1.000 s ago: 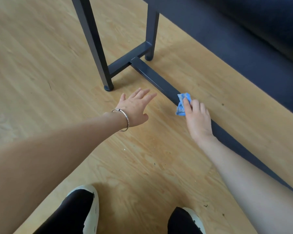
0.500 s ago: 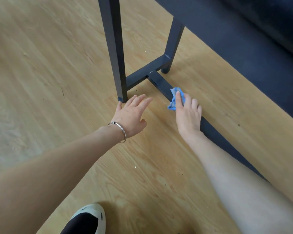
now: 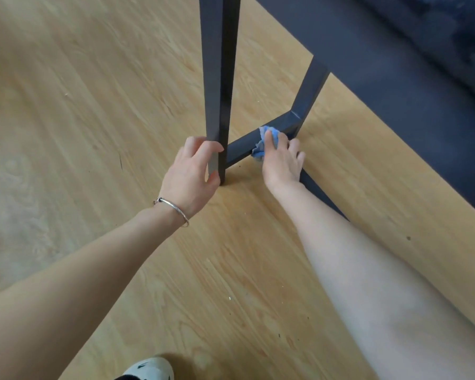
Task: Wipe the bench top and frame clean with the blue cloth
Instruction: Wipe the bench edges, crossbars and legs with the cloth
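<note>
The left hand [image 3: 188, 174] grips the front leg [image 3: 218, 78], beside it the right hand [image 3: 281, 160] clutches the blue cloth [image 3: 266, 133] on the crossbar [image 3: 242, 148]

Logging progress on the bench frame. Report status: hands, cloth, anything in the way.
Left hand grips near leg. Right hand presses blue cloth on lower cross rail. No obstruction in view.

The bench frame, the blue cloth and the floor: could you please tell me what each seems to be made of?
The bench frame looks like metal tube in dark matt paint: straight, square-edged bars, faintly shiny. The blue cloth is soft fabric, perhaps microfibre: it bunches into folds. The floor is pale grained wood or laminate; I cannot tell which.
</note>
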